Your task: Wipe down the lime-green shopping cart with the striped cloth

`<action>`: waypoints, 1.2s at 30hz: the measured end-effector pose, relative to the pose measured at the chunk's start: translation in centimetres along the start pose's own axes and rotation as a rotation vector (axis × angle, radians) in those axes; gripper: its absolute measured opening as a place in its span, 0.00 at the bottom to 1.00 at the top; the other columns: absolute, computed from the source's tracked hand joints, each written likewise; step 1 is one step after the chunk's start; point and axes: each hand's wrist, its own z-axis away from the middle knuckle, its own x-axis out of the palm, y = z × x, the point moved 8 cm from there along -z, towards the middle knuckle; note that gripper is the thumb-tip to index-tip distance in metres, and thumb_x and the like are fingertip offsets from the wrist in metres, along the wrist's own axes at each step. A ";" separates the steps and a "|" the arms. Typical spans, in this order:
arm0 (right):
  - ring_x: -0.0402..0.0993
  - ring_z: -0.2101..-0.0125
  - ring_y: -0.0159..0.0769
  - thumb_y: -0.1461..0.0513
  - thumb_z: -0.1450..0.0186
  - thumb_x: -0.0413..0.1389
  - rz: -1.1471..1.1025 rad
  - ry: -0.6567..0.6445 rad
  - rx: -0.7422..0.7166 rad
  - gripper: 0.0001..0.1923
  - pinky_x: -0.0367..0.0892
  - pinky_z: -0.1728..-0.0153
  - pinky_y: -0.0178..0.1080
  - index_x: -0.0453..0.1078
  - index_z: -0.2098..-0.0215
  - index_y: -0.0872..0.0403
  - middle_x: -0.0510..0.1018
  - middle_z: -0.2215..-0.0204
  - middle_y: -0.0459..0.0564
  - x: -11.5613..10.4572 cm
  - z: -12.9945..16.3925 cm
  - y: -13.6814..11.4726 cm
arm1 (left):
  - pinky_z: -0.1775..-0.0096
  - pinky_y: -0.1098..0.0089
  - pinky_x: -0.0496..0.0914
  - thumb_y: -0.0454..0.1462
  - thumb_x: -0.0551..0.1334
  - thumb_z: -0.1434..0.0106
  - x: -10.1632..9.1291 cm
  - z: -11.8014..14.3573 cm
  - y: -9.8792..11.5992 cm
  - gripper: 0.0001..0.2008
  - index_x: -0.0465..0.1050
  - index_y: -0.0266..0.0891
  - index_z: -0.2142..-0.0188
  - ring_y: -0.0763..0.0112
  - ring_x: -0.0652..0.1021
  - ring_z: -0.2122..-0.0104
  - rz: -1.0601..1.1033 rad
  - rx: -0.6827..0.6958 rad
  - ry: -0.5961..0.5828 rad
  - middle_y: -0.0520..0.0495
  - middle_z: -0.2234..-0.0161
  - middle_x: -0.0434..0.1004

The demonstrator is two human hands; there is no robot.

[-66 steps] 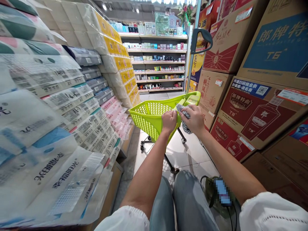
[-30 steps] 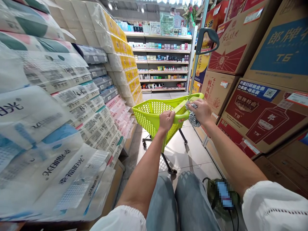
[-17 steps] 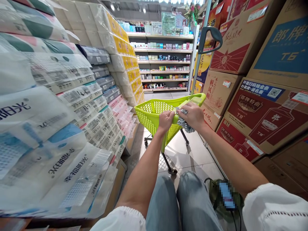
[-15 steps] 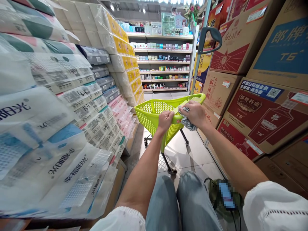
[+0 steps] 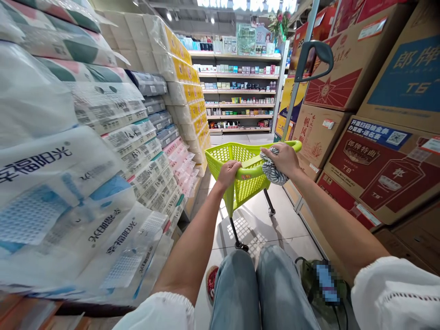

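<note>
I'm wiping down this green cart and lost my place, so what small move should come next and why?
Probably slide the right hand with the striped cloth along the cart rim toward its far right end. The cloth sits bunched on the near rim, while the left hand grips the rim and steadies the cart.

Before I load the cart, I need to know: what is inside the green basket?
The green basket shows only its perforated walls, with no goods visible. The left hand and the right hand, which holds a striped cloth, cover its near rim; the basket floor is mostly hidden.
</note>
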 end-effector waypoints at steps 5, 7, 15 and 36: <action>0.67 0.57 0.43 0.42 0.36 0.40 -0.062 0.226 0.201 0.29 0.60 0.53 0.44 0.70 0.61 0.55 0.72 0.60 0.56 -2.8 -1.1 1.7 | 0.54 0.68 0.64 0.44 0.48 0.35 -1.3 -0.1 1.5 0.20 0.76 0.40 0.71 0.68 0.73 0.64 -0.286 0.011 0.001 0.50 0.70 0.77; 0.61 0.49 0.48 0.43 0.38 0.46 -0.030 0.248 0.199 0.28 0.56 0.47 0.49 0.67 0.53 0.55 0.67 0.52 0.60 -3.0 -1.3 1.8 | 0.55 0.66 0.64 0.43 0.48 0.34 -1.8 0.1 3.5 0.20 0.77 0.39 0.69 0.67 0.74 0.63 -0.426 0.016 0.092 0.47 0.68 0.78; 0.45 0.38 0.55 0.39 0.45 0.53 0.021 -0.297 -0.055 0.45 0.51 0.43 0.54 0.47 0.36 0.47 0.45 0.35 0.55 0.9 0.9 2.2 | 0.65 0.66 0.64 0.40 0.49 0.34 4.5 0.0 9.2 0.18 0.76 0.35 0.67 0.61 0.76 0.67 -0.770 -0.071 0.022 0.38 0.68 0.78; 0.65 0.53 0.48 0.55 0.41 0.54 0.089 -0.060 -0.223 0.23 0.61 0.51 0.47 0.68 0.49 0.54 0.72 0.55 0.55 0.4 -0.9 -2.1 | 0.68 0.67 0.60 0.45 0.47 0.34 0.3 0.2 6.7 0.24 0.78 0.39 0.71 0.61 0.76 0.69 -0.933 0.007 0.061 0.39 0.71 0.78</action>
